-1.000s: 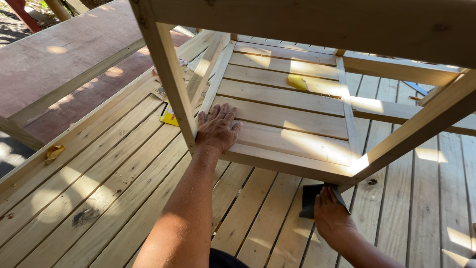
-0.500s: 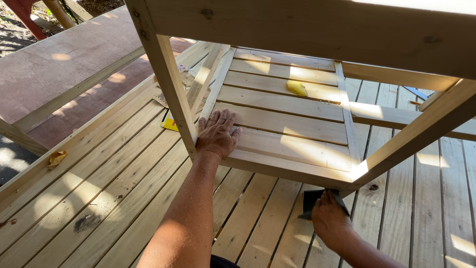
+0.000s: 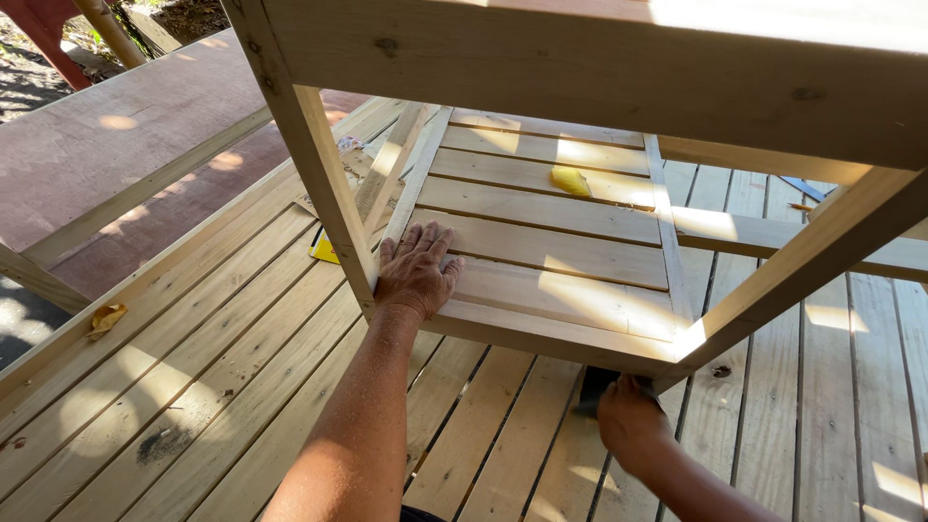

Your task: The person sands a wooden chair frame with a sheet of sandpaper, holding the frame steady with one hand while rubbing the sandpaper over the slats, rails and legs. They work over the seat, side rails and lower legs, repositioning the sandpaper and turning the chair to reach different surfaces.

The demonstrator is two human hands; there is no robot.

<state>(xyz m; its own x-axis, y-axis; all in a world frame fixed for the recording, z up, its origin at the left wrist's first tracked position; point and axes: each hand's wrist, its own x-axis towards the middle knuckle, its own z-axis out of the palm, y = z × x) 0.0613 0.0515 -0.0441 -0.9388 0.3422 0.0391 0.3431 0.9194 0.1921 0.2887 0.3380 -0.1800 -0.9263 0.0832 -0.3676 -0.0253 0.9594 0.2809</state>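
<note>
1. Table point(image 3: 541, 246): a bare-wood frame table with a slatted lower shelf, standing on a plank deck point(image 3: 193, 387). The shelf fills the middle of the view; its near edge rail runs from lower left to lower right.
2. Left hand point(image 3: 416, 275): flat, palm down, fingers spread, on the near-left corner of the shelf, just beside the left leg point(image 3: 324, 184). It presses on the slats and grasps nothing; open.
3. Right hand point(image 3: 628, 420): below the near rail at the shelf's right corner, where the right leg point(image 3: 802, 266) meets it. Fingers curled around a dark pad point(image 3: 594, 385), held up against the underside of the rail. What the pad is made of cannot be told; most of it is hidden by the hand and rail.
4. Top rail point(image 3: 599, 68): a broad board crossing the upper view, knots visible, sunlit along its upper right.
5. On the shelf, far side: a small yellow scrap point(image 3: 570, 181), lying on a slat, well apart from both hands.
6. On the deck, left of the left leg: a yellow flat piece point(image 3: 325, 249), partly hidden by the leg.
7. Further left: a yellow leaf-like scrap point(image 3: 106, 317) on the deck edge board.
8. Beyond the deck edge: a reddish-brown surface point(image 3: 116, 145), in dappled sun.
9. Strong sun patches fall across shelf and deck.
</note>
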